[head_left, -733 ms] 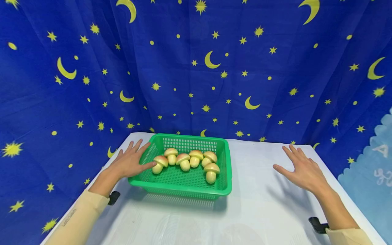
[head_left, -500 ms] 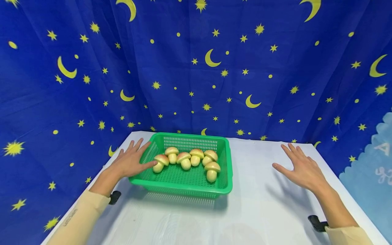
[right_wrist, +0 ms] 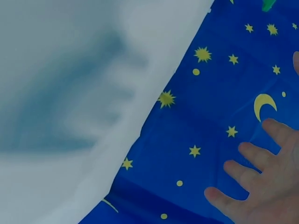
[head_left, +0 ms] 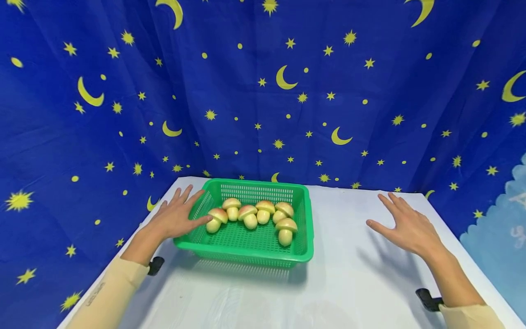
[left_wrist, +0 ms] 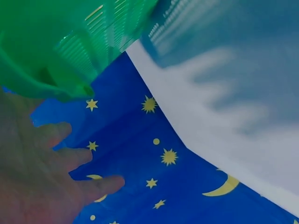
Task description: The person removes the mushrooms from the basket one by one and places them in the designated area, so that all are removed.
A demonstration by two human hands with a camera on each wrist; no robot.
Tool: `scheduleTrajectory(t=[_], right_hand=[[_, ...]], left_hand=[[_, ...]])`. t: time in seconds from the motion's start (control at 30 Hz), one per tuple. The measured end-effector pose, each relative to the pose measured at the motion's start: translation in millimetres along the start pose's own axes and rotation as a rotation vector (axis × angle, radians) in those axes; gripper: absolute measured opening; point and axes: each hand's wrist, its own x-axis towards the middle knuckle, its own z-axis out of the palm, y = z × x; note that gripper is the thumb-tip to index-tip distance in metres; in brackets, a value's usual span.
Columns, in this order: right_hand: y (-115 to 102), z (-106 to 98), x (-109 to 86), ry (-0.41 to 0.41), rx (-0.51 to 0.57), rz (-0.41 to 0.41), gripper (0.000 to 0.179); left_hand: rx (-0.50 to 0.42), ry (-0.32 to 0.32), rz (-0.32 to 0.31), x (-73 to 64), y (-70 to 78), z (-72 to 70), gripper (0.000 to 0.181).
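A green plastic basket (head_left: 242,255) with slotted walls stands on the white table, left of centre in the head view. Inside it lie several toy mushrooms (head_left: 248,215) with pale stems and yellow caps tinged red. My left hand (head_left: 174,220) is held out, fingers spread, at the basket's left side; its thumb overlaps the leftmost mushroom (head_left: 215,221) in the head view. Whether that hand touches the rim cannot be told. To the right of the basket, my right hand (head_left: 412,230) hovers over the table with straight, parted fingers and holds nothing.
The white table (head_left: 345,283) is bounded at the back and sides by a blue cloth (head_left: 246,100) with yellow moons and stars. A light blue scalloped panel (head_left: 499,235) with white lettering hangs at the right. Each wrist carries a black mount (head_left: 429,300).
The head view has shifted very slightly. Both hands keep their spread pose, and the basket and mushrooms stay where they were.
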Motion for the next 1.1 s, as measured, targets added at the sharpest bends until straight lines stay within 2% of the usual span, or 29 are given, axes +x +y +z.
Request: scheduleTrajectory(t=[0.1,0.3,0.53,0.9,1.0,1.1], right_hand=[[-3.3,-1.2,-0.7,-0.004,0.026,0.005,0.094],[-13.3,-9.4,6.4,0.027,0.116,-0.009,0.083],[-32.2,-5.2,13.2,0.003,0.248,-0.087,0.071],[-69.9,-4.7,32.5,-0.03,0.417,-0.236,0.061],[-81.6,-3.0,35.9,-0.035,0.438,-0.271,0.06],[-93.3,3.1,38.1,-0.034,0.448,-0.314,0.059]], left_hand=[[-0.024,0.016,-0.004,-3.2,-0.4,-0.7,0.095],[-0.159,0.056,-0.019,-3.1,-2.2,-2.5,0.094],[-0.245,0.059,-0.012,-2.3,-7.7,8.4,0.08],[-0.302,0.103,-0.047,0.2,-9.2,15.9,0.088],[-0.411,0.098,-0.06,-0.1,-9.6,19.1,0.082],[-0.555,0.076,-0.12,-3.4,-11.9,24.2,0.072]])
